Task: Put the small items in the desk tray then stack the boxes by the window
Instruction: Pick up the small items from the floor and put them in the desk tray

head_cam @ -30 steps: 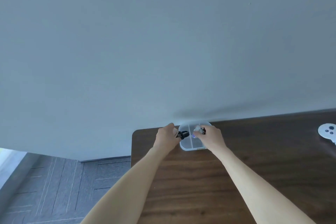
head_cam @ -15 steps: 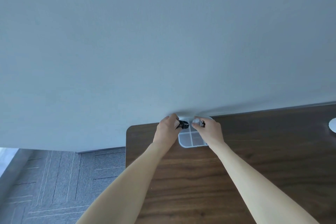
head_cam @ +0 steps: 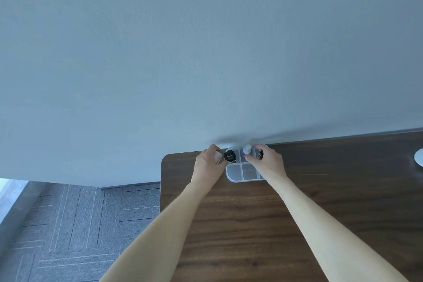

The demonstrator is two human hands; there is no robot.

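A small clear desk tray [head_cam: 243, 173] with several compartments sits at the far left corner of the dark wooden desk [head_cam: 263, 224], against the wall. My left hand [head_cam: 209, 163] is at the tray's left edge, pinching a small black round item [head_cam: 229, 156] and a pale flat piece over a far compartment. My right hand [head_cam: 267, 162] is over the tray's right side, holding a small white rounded item [head_cam: 247, 149] at the fingertips and a small dark item [head_cam: 260, 154]. No boxes are in view.
The grey wall [head_cam: 206, 52] rises directly behind the desk. A white round object [head_cam: 419, 159] is cut off at the right edge of the desk. Grey carpet tiles [head_cam: 68, 224] cover the floor to the left, with bright light at the far left.
The view has tilted, so desk and tray sit slightly higher and further left in the frame. Both hands have stayed over the tray's far compartments, still holding their small items.
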